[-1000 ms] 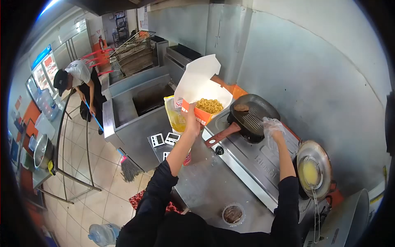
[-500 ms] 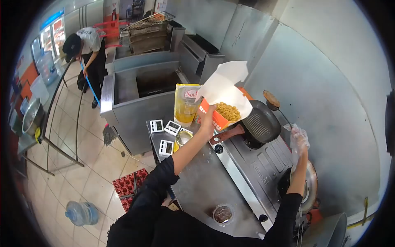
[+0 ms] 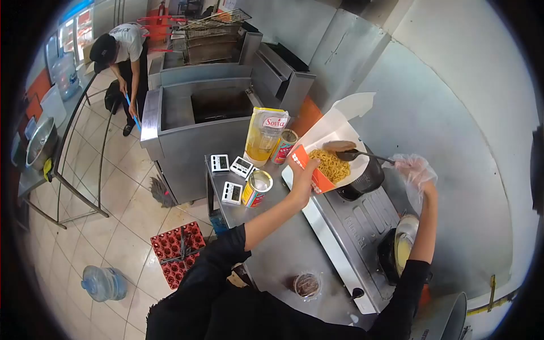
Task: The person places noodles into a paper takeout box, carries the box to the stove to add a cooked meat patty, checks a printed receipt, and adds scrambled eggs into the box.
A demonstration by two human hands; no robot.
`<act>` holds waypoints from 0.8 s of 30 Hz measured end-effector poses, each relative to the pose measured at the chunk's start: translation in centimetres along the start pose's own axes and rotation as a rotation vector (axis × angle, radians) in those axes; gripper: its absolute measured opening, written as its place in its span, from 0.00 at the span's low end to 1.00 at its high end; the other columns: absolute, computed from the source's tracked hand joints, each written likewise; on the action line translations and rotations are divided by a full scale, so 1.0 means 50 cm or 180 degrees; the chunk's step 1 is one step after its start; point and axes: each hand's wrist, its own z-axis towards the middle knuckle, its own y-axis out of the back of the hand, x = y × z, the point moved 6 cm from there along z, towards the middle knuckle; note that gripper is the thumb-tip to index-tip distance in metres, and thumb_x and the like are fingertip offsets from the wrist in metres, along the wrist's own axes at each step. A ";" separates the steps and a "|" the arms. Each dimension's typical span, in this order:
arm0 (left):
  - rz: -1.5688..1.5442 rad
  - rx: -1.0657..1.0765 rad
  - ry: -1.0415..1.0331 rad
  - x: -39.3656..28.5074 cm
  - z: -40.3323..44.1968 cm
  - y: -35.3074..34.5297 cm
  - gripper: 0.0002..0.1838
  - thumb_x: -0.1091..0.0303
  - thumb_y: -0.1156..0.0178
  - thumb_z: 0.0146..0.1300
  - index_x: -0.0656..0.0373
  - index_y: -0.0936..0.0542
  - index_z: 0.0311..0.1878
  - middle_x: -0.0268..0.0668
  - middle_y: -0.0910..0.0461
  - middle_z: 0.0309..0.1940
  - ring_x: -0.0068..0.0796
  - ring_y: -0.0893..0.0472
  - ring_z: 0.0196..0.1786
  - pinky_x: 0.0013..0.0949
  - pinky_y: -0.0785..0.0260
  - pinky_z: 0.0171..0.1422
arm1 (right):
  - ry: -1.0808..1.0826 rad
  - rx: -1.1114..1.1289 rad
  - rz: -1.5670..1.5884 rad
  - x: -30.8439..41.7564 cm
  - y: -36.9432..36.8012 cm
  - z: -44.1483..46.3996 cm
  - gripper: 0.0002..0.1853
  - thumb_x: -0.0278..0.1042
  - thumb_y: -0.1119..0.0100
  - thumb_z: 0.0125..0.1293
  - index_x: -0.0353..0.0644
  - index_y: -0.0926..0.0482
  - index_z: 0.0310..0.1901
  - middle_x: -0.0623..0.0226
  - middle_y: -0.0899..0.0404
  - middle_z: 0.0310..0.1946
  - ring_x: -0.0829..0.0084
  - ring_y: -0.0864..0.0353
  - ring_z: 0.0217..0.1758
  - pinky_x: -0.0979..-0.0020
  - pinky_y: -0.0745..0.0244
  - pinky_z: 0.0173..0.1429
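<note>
My left hand (image 3: 303, 180) holds an open orange and white takeaway box (image 3: 330, 126) with noodles (image 3: 332, 166) in it. In a clear plastic glove, my right hand (image 3: 416, 171) grips the handle of a dark spoon (image 3: 352, 153). A brown patty (image 3: 339, 145) is at the spoon's head, over the noodles; whether it touches them I cannot tell. Partly hidden behind the box, a dark grill pan (image 3: 365, 180) sits on the gas stove (image 3: 354, 229).
White timers (image 3: 232, 192), an open can (image 3: 257, 188) and an oil pouch (image 3: 264, 136) stand left of the stove. A second pan (image 3: 403, 249) is at right. Another person (image 3: 127, 54) sweeps near the fryer (image 3: 198, 113). A water bottle (image 3: 104, 283) lies on the floor.
The spoon and patty have gone from the grill pan up and over to the box. The box has shifted right and now covers part of the pan.
</note>
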 end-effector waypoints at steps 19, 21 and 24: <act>-0.0047 -0.0322 0.0139 -0.062 -0.105 0.139 0.26 0.62 0.50 0.54 0.54 0.45 0.55 0.34 0.36 0.52 0.29 0.35 0.55 0.35 0.43 0.59 | 0.0765 -0.0654 -0.1699 0.039 0.058 -0.083 0.10 0.37 0.51 0.55 0.44 0.23 0.33 0.64 0.23 0.30 0.67 0.26 0.35 0.69 0.33 0.39; 0.0112 -0.0404 0.0290 -0.089 -0.137 0.137 0.26 0.62 0.50 0.54 0.54 0.45 0.56 0.34 0.36 0.52 0.29 0.36 0.56 0.35 0.43 0.59 | 0.0524 -0.0298 -0.3168 -0.083 -0.023 -0.053 0.12 0.41 0.58 0.58 0.48 0.25 0.37 0.63 0.25 0.37 0.61 0.29 0.41 0.64 0.34 0.45; -0.0036 -0.0204 0.0302 -0.097 -0.155 0.161 0.23 0.62 0.48 0.51 0.55 0.42 0.50 0.36 0.31 0.43 0.25 0.31 0.50 0.31 0.37 0.53 | -0.0017 0.0045 -0.3278 -0.188 -0.136 -0.014 0.13 0.40 0.61 0.59 0.50 0.26 0.39 0.64 0.27 0.40 0.63 0.28 0.43 0.65 0.33 0.46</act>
